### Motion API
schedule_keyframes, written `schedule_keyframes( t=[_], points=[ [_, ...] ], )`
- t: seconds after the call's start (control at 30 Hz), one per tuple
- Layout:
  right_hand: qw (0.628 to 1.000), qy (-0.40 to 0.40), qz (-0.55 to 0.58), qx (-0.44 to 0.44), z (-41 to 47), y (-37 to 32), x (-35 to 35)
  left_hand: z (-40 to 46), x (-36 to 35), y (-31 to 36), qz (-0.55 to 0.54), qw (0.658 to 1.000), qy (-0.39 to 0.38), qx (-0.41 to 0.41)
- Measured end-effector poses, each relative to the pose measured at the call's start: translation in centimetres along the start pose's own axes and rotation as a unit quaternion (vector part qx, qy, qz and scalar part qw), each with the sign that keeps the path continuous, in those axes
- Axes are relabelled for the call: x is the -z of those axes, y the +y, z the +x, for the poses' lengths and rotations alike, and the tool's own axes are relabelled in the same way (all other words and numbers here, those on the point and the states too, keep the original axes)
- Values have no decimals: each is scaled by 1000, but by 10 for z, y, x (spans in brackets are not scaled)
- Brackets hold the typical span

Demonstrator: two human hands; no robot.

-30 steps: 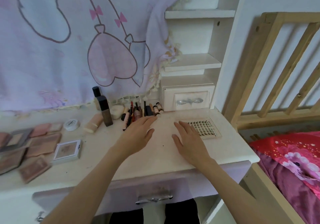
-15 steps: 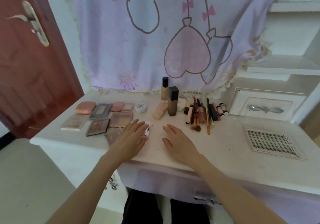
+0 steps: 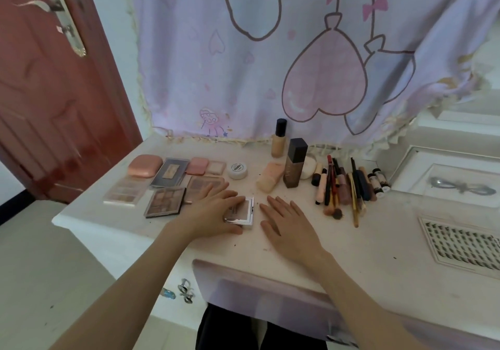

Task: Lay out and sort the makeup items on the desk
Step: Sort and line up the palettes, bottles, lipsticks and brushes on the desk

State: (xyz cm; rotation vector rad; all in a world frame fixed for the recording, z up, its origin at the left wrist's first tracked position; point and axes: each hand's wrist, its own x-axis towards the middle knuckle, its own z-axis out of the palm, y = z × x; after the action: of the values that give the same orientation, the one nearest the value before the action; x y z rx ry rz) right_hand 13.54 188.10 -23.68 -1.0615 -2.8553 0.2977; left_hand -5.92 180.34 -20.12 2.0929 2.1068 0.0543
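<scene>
Left hand [image 3: 216, 209] laid over white compact [image 3: 241, 212], fingers curled on its top, thumb at near edge, likely for sliding toward palettes [image 3: 165, 201] beyond fingertips; right hand [image 3: 286, 225] flat, fingers spread, beside.

Both forearms are bare right up to where they leave view, with no sleeve showing on either. The left hand [image 3: 216, 213] and right hand [image 3: 290, 226] wear no rings, watch or bracelet, and the fingers [image 3: 276, 205] are slim. Dark trousers [image 3: 230, 330] cover the legs below.
</scene>
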Motion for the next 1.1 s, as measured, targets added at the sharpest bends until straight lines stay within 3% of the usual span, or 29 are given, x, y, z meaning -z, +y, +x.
schedule_keyframes(
  t=[0.2, 0.3, 0.4, 0.53, 0.73, 0.9, 0.93, 1.1],
  points=[
    [998, 38, 58, -2, 1, 2, 1, -1, 3, 12, -2, 999, 51, 5],
    [988, 79, 132, -11, -2, 1, 5, -3, 3, 19, -130, 985, 111, 22],
    [974, 90, 204, -28, -7, 0, 10, -2, 4, 28, -328, 928, 169, 43],
    [944, 82, 313, -60, -9, 2, 12, 0, 8, 44, -514, 836, 183, 62],
    [886, 92, 451, -62, -10, 3, 20, 0, 6, 57, -688, 706, 150, 67],
    [820, 141, 544, -113, -7, 2, 26, 3, 8, 60, -774, 619, 126, 50],
    [809, 151, 555, -123, -6, 1, 26, 3, 8, 60, -774, 619, 127, 52],
    [756, 153, 619, -147, -8, 6, 28, 7, 3, 64, -708, 686, 142, 90]
  ],
)
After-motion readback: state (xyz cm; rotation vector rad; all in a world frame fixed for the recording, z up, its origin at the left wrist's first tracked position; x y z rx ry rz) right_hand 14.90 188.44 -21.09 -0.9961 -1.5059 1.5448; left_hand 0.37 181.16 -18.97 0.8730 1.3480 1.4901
